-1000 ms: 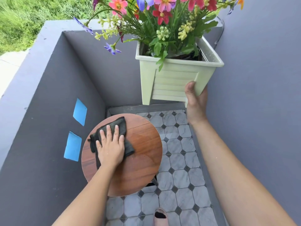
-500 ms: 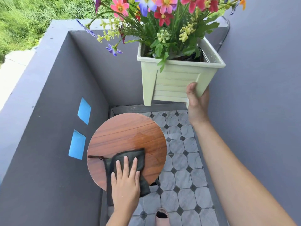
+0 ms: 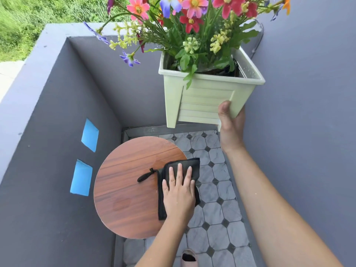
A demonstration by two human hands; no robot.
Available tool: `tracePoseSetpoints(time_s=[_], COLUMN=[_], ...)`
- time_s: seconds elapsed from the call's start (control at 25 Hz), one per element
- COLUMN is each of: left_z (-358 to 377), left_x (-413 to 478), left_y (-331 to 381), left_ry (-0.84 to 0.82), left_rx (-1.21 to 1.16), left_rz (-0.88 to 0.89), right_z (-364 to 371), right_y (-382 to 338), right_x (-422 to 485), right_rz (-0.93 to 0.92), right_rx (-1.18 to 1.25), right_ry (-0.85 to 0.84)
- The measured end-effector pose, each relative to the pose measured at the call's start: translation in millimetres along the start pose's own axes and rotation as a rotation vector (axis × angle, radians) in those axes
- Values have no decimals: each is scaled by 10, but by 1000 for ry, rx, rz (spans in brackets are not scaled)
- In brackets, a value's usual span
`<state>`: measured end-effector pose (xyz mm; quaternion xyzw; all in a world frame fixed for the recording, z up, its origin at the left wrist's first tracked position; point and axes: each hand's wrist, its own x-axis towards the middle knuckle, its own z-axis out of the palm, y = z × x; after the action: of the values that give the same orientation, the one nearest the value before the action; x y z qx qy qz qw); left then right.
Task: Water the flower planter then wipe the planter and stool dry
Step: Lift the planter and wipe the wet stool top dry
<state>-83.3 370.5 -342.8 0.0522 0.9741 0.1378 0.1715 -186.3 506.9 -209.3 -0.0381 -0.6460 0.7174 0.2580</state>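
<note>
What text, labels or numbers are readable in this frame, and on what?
None readable.
The planter has plain ribbed sides and no label.
The two blue squares on the grey wall are blank.
The black cloth under the left hand shows no visible tag text.
The wooden stool top bears no markings.

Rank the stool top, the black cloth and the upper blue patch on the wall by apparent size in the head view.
1. stool top
2. black cloth, partly covered by the left hand
3. upper blue patch

home balcony | grey parapet walls (image 3: 57,116) | tiled floor (image 3: 217,201) | grass (image 3: 28,20) beyond
</note>
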Motion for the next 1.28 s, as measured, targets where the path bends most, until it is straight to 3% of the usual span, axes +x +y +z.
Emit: tracePoseSetpoints(time_s=[0.24, 0.6, 0.92, 1.08, 1.28], left_z=[-199, -595, -788, -765, -870], left_x=[606, 1200, 919, 635, 238], left_y=[1, -699, -1548, -1892, -2322], left_ry=[90, 192, 241, 265, 390], left_rx=[-54, -51, -27, -137, -185], left_rz=[-89, -254, -430, -501, -683], right_z=[-68, -58, 276, 496, 755], right_y=[88, 136, 132, 164, 228], right_x=[34, 74, -117, -341, -808], right_rz=[48, 74, 66, 84, 155], right_rx=[1, 13, 17, 16, 26], right_ry=[15, -1, -92, -131, -181])
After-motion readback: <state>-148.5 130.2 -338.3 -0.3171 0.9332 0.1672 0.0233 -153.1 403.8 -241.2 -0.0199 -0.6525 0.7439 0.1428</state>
